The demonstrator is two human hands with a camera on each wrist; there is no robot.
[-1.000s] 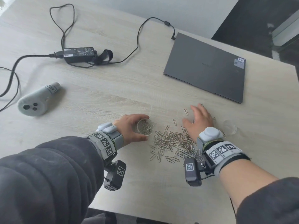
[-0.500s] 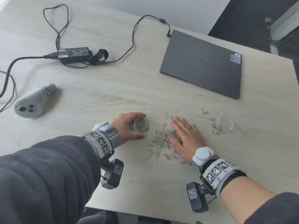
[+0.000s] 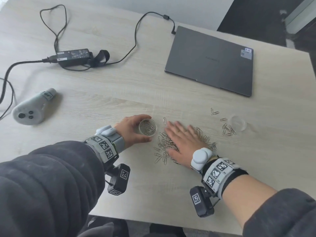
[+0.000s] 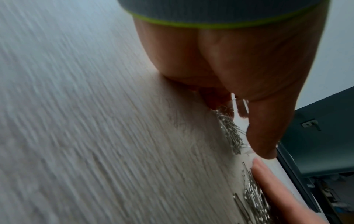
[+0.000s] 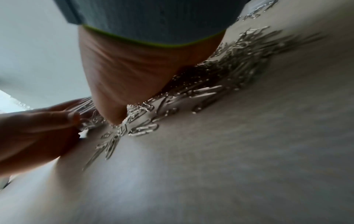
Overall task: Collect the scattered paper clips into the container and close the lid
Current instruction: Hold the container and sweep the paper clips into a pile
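Paper clips [image 3: 166, 142] — many hidden under right hand [image 3: 183, 141].

L hand [image 3: 132, 130] curled, apparently gripping, R hand [image 3: 183, 140] flat, fingers spread

A pale wood-grain worktop [image 3: 119, 93] fills the room's near side under soft, even daylight. Behind its far edge rises a plain light wall [image 3: 188, 7], and dark floor [image 3: 256, 16] shows at the right corner.

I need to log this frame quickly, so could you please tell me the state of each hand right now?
Left hand: fingers curled round the clear container, holding it.
Right hand: open, fingers straight, flat on the paper clips.
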